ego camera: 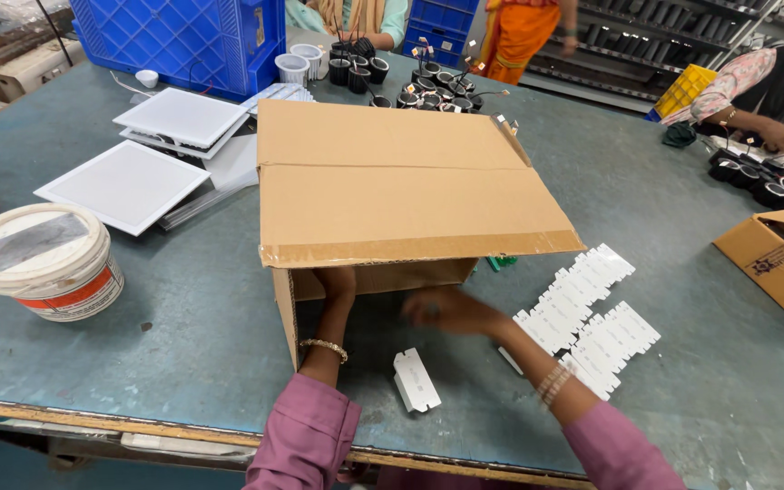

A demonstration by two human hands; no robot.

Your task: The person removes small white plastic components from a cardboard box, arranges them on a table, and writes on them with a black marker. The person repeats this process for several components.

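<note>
A large cardboard box (392,181) lies on its side on the grey-green table (183,318), its open mouth facing me. My left hand (336,283) reaches into that opening, fingers hidden under the top flap. My right hand (446,310) hovers blurred in front of the opening, fingers loosely curled; whether it holds anything I cannot tell. A single white plastic piece (416,379) lies flat between my forearms. Rows of similar white pieces (583,313) lie to the right of my right hand.
A white lidded bucket (43,259) stands at the left. White square panels (129,181) and a blue crate (183,36) sit behind it. Black round fixtures (424,86) cluster beyond the box. A small cardboard box (778,254) is at right. Other people work at the far side.
</note>
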